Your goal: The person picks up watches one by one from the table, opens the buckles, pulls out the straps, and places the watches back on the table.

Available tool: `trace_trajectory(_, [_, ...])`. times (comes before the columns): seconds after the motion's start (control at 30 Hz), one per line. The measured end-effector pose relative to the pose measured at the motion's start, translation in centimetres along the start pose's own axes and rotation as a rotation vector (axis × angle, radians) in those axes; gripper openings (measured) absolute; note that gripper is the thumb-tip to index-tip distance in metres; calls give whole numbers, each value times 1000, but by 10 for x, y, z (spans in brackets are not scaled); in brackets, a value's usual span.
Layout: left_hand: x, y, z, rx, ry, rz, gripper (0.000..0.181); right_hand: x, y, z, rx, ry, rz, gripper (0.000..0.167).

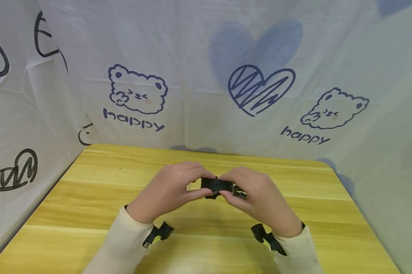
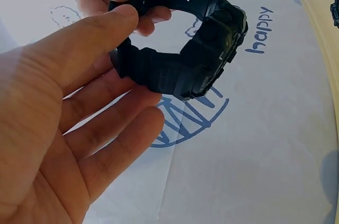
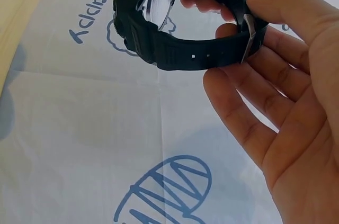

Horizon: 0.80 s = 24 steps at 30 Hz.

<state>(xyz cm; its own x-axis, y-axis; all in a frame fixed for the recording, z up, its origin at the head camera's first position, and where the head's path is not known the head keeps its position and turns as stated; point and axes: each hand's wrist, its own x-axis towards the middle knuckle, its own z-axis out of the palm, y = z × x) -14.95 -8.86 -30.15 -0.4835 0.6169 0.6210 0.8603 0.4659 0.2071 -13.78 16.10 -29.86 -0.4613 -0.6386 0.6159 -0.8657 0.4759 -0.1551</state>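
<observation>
A black wristwatch (image 1: 217,185) is held up over the table between both hands. In the left wrist view its strap forms a loop, with the watch case (image 2: 214,49) on the far side. My left hand (image 1: 171,187) pinches the strap between thumb and fingers. The right hand (image 1: 257,194) pinches the strap beside it, near the metal buckle (image 3: 249,36), where the two strap ends overlap. The steel back of the case (image 3: 159,2) shows in the right wrist view.
The yellow wooden table (image 1: 206,243) lies under the hands. White cloth (image 1: 199,125) with blue bear and heart drawings hangs behind it and at the sides. Black straps with small mounts (image 1: 165,230) sit on both wrists over cream sleeves (image 1: 120,243).
</observation>
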Motion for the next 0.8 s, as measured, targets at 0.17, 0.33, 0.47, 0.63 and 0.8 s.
trace_trajectory(0.17, [0, -3, 0, -79, -10, -4, 22, -3, 1, -2, 62, -2, 27, 19])
trace_trajectory(0.33, [0, -4, 0, -112, -21, -9, 19, -5, 1, -2, 102, 11, 54, 28])
trace_trajectory(0.47, [1, -2, 1, -65, -16, -5, 22, -5, 0, -1, 84, 29, 57, 31])
trace_trajectory(0.63, [2, 1, 4, -52, -6, -21, 28, -2, -2, 1, 101, 20, 45, 35])
trace_trajectory(0.8, [1, 2, 6, -62, 19, -41, 24, 0, -2, 3, 103, 17, 33, 29])
